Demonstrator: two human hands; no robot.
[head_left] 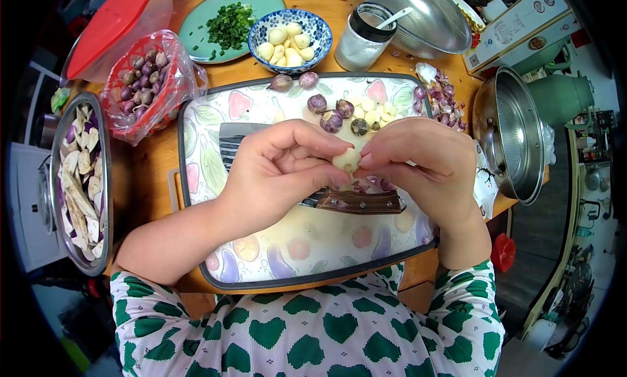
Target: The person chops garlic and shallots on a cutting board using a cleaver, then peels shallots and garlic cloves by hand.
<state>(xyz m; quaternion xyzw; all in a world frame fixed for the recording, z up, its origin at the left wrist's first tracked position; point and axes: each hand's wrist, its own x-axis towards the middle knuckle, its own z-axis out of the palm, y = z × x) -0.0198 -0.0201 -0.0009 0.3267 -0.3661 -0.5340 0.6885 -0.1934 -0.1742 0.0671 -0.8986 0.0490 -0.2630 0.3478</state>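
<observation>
Between the fingertips of both hands is a pale peeled garlic clove (346, 159). My left hand (277, 165) pinches it from the left, and my right hand (421, 165) has its fingers closed on its right side. Under the hands a cleaver (360, 202) with a dark wooden handle lies on the patterned cutting board (294, 246); its blade is partly covered by my left hand. Purple garlic skins (375, 184) lie beside the handle. Just beyond the hands are several unpeeled purple garlic bulbs (331, 120) and garlic slices (375, 112).
At the back stand a blue-patterned bowl (321, 32) of peeled garlic, a green plate (191, 26) with chopped scallion and a jar (361, 47) with a spoon. A red basket (117, 93) of purple bulbs and a basin (104, 201) of eggplant strips are left. Metal pan (516, 129) right.
</observation>
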